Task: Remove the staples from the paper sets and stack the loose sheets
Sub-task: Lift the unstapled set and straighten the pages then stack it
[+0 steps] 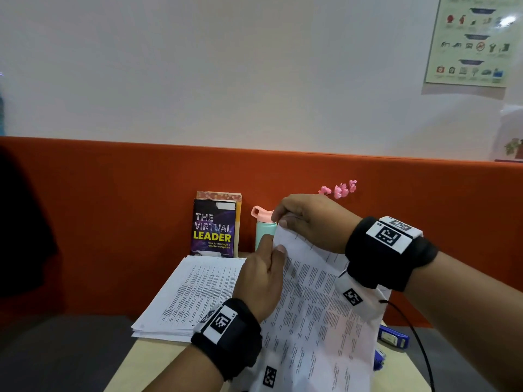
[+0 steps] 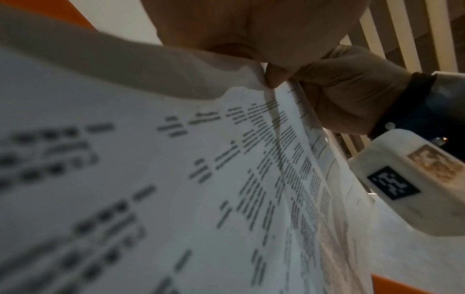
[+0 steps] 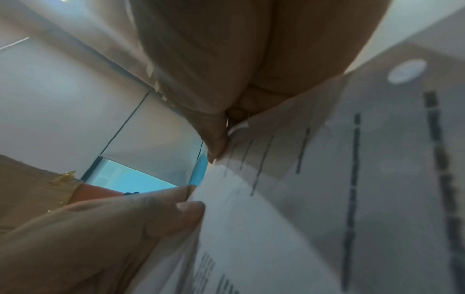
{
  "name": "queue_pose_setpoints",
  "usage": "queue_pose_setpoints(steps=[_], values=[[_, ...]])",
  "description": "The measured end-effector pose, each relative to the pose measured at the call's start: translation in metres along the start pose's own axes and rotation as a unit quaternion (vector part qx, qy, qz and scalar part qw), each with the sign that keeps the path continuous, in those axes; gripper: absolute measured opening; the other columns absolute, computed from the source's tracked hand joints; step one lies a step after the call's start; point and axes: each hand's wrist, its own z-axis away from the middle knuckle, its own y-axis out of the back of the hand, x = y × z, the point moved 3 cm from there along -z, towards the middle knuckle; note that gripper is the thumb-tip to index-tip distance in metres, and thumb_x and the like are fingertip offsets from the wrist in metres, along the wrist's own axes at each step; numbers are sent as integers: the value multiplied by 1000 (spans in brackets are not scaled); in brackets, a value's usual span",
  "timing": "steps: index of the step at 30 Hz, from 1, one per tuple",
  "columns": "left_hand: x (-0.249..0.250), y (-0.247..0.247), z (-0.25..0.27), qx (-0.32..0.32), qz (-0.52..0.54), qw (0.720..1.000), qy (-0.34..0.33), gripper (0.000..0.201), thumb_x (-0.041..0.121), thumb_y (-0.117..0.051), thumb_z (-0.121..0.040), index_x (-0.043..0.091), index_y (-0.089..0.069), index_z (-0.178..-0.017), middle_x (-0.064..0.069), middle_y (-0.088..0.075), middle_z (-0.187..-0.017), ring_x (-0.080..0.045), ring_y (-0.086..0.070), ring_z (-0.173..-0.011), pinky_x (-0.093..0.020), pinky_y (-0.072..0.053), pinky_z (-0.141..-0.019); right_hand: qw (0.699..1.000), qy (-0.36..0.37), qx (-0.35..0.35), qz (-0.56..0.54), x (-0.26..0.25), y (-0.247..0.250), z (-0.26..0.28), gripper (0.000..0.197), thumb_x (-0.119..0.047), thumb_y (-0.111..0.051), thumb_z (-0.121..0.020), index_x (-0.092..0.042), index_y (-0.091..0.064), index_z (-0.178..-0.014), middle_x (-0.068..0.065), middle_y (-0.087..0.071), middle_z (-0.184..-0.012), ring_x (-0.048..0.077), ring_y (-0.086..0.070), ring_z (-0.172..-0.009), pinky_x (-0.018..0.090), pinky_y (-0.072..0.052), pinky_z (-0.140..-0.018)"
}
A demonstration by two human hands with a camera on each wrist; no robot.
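A set of printed sheets (image 1: 317, 315) is held up off the desk, tilted toward me. My right hand (image 1: 278, 220) pinches its top corner between thumb and fingers; the same pinch shows in the right wrist view (image 3: 221, 143). My left hand (image 1: 276, 250) grips the set's left edge just below that corner, thumb on the front page. In the left wrist view the paper set (image 2: 176, 179) fills the frame, its corner bunched where the right hand (image 2: 271, 79) pinches it. No staple is visible. A stack of printed sheets (image 1: 192, 295) lies on the desk at the left.
An orange partition (image 1: 113, 207) backs the wooden desk (image 1: 141, 360). Against it stand a book titled The Virtual Leader (image 1: 213, 227) and a teal bottle with a pink cap (image 1: 264, 224). A blue object (image 1: 393, 336) and a black cable (image 1: 418, 335) lie right of the papers.
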Motion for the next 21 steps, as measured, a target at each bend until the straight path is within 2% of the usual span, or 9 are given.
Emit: queue_pose_setpoints(steps=[3, 5, 8, 11, 14, 16, 18, 20, 21], values=[[0, 0, 3, 9, 0, 1000, 5, 22, 43, -36, -101, 25, -44, -92, 6, -52, -64, -6, -50, -55, -31, -41, -55, 1000, -1, 2, -4, 0, 1, -2, 12, -18, -55, -98, -20, -67, -102, -12, -62, -96, 3, -56, -85, 13, -40, -72], [-2, 0, 5, 9, 1, 1000, 20, 27, 49, -35, -97, 24, -46, -98, 3, -60, -73, -10, -59, -67, -35, -48, -62, 1000, -2, -3, -4, -2, 0, -2, 12, -19, -56, -98, -21, -67, -102, -12, -63, -95, 4, -57, -84, 15, -41, -72], [-3, 0, 7, -3, -28, 999, 20, 22, 39, -38, -101, 19, -42, -94, 2, -53, -67, -16, -53, -62, -36, -43, -58, 1000, 2, -8, 9, -4, -2, -3, 14, -24, -56, -98, -25, -65, -109, -13, -63, -96, 2, -58, -83, 16, -42, -72], [-13, 12, 7, 26, -60, 997, 31, 14, 32, -38, -104, 19, -43, -99, 3, -57, -70, -16, -55, -64, -33, -40, -57, 987, -70, 114, -93, 27, 15, 2, 17, -24, -60, -96, -24, -64, -113, -7, -68, -90, 5, -63, -76, 18, -50, -70], [-33, 32, 9, 55, -82, 992, 80, 14, 30, -37, -104, 17, -43, -101, -2, -62, -79, -24, -59, -72, -36, -44, -63, 931, -226, 236, -165, 90, 22, 26, 14, -16, -54, -97, -14, -66, -92, 3, -68, -75, 16, -62, -66, 26, -51, -59], [-44, 41, 12, 59, -101, 987, 108, 14, 29, -36, -104, 16, -40, -98, 0, -60, -78, -25, -58, -71, -34, -43, -59, 912, -345, 162, -150, 127, -6, 46, 20, -14, -51, -98, -10, -66, -85, 7, -65, -76, 20, -59, -68, 31, -49, -61], [-53, 45, 15, 48, -111, 984, 129, 13, 29, -34, -105, 19, -39, -98, 6, -58, -79, -15, -56, -69, -28, -39, -54, 909, -412, -46, -43, 149, -57, 66, 29, -32, -55, -98, -7, -68, -90, 5, -64, -82, 20, -57, -75, 33, -49, -70], [-60, 45, 16, 41, -117, 983, 138, 14, 30, -33, -105, 19, -37, -96, 8, -56, -76, -9, -52, -63, -25, -37, -52, 863, -423, -267, 78, 163, -105, 89, 53, -62, -54, -90, -10, -64, -81, -1, -59, -77, 20, -55, -78, 32, -45, -73], [-61, 44, 17, 40, -119, 982, 141, 15, 30, -33, -105, 19, -36, -94, 8, -53, -72, -8, -48, -59, -26, -36, -51, 836, -424, -330, 108, 168, -121, 100, 61, -75, -54, -81, -14, -61, -76, -2, -60, -77, 20, -56, -79, 32, -44, -72]])
